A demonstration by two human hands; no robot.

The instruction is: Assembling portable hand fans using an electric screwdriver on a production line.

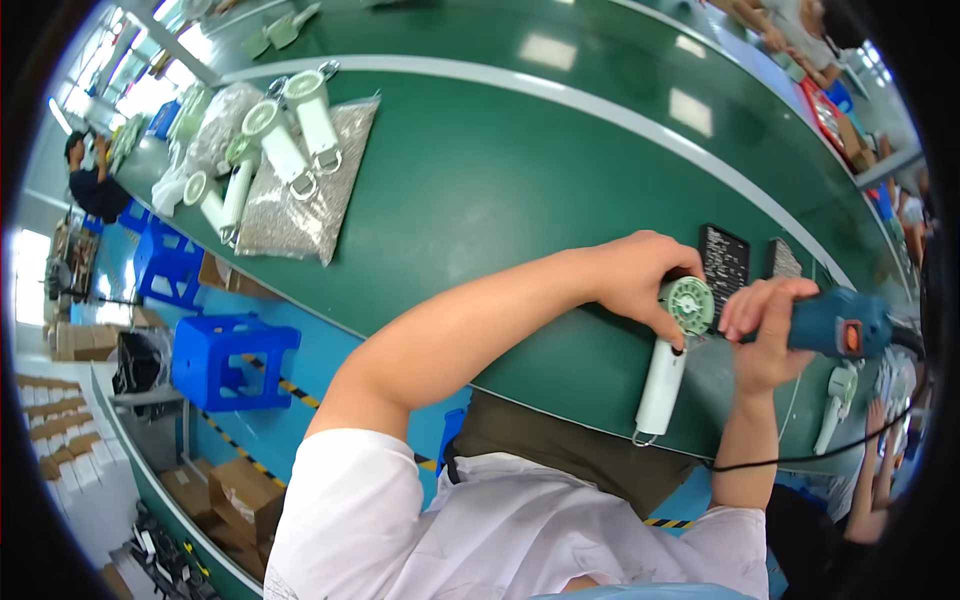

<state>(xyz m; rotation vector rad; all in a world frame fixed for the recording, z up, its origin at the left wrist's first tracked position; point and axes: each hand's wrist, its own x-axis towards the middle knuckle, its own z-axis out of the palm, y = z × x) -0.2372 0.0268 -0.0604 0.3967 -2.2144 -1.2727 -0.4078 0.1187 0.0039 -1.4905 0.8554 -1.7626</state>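
Observation:
A white handheld fan (660, 392) with a round pale-green head lies on the green bench in front of me, its handle toward my body and a small metal ring at its end. Around the fan's head curl the fingers and thumb of my left hand (640, 280). My right hand (768, 335) is wrapped round a teal electric screwdriver (840, 325) with an orange switch, held sideways just right of the fan head. Its tip is hidden by my fingers. Behind the fan stands a black tray (724, 270) holding many small metal screws.
A second dark tray (785, 258) of small parts sits farther right. A black cord runs from the screwdriver past my right forearm. Several fans (280, 150) rest on a clear bag of small parts (345, 170) at the far left. Another fan (838, 405) lies right. A blue stool (225, 365) stands left.

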